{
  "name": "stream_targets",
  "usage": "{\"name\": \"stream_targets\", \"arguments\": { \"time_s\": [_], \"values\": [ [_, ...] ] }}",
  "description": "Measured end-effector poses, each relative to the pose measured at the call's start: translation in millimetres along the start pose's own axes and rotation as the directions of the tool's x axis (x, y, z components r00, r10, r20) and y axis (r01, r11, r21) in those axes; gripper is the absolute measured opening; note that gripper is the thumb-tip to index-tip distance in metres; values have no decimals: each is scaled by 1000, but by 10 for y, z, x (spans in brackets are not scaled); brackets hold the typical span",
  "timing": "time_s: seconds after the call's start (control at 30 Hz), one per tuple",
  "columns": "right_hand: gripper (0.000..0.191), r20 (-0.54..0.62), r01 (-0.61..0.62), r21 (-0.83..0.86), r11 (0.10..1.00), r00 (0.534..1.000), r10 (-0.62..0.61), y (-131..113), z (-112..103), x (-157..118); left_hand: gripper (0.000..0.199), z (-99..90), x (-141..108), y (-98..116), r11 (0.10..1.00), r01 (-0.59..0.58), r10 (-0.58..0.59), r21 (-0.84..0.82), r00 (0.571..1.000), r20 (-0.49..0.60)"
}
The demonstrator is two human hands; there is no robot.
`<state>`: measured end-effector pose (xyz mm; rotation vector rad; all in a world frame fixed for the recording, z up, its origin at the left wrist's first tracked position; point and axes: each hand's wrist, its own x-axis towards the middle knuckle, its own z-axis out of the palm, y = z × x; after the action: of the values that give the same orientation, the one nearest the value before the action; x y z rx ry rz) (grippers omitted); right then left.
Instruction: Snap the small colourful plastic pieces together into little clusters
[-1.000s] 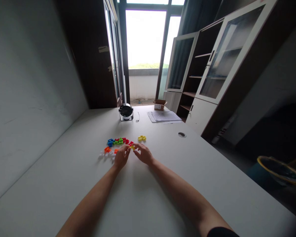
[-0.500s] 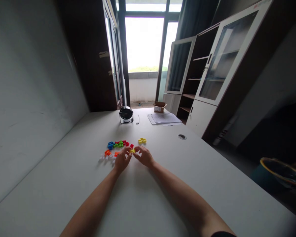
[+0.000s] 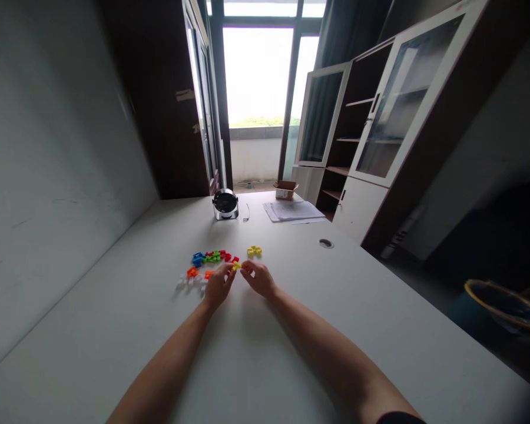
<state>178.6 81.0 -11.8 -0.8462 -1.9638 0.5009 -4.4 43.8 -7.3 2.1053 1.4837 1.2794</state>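
Note:
My left hand (image 3: 219,285) pinches a small yellow plastic building block (image 3: 236,266) between thumb and fingertips. From the other side, my right hand (image 3: 259,279) has its fingers closed at the same block's right edge. Just beyond the hands lies a group of yellow blocks (image 3: 254,251). Left of them, on the white table, are red blocks (image 3: 227,257), green blocks (image 3: 212,257) and blue blocks (image 3: 198,259). Nearer, beside my left hand, sit orange blocks (image 3: 192,272) and white blocks (image 3: 182,282), some partly hidden by the hand.
A round black device on a stand (image 3: 225,204) is at the far side of the table (image 3: 265,353). Papers (image 3: 295,211) and an open cardboard box (image 3: 285,190) stand at the back right. A cable hole (image 3: 325,243) is near the right edge.
The yellow block between my hands has been tilted and shows more now. My right fingertips have shifted slightly to the right. The loose blocks stay where they were.

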Motion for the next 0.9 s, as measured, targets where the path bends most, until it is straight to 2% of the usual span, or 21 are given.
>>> {"name": "stream_targets", "arguments": {
  "time_s": [0.27, 0.43, 0.57, 0.9],
  "values": [
    [9, -57, 10, -34, 999, 998, -12, 11, 28, 7, 31, -19, -9, 22, 1000, -2, 2, 2, 999, 32],
    [28, -55, 33, -3, 999, 998, -33, 61, 45, 7, 34, -11, -11, 39, 1000, 6, -7, 7, 999, 53],
    [34, -49, 42, 11, 999, 998, -42, 54, 47, 4, 36, -14, -10, 57, 1000, 12, -13, 5, 997, 76],
    [23, -52, 41, 26, 999, 998, -39, -20, 30, 16, 38, -20, -3, 65, 999, 9, -12, 35, 994, 105]
  ]
}}
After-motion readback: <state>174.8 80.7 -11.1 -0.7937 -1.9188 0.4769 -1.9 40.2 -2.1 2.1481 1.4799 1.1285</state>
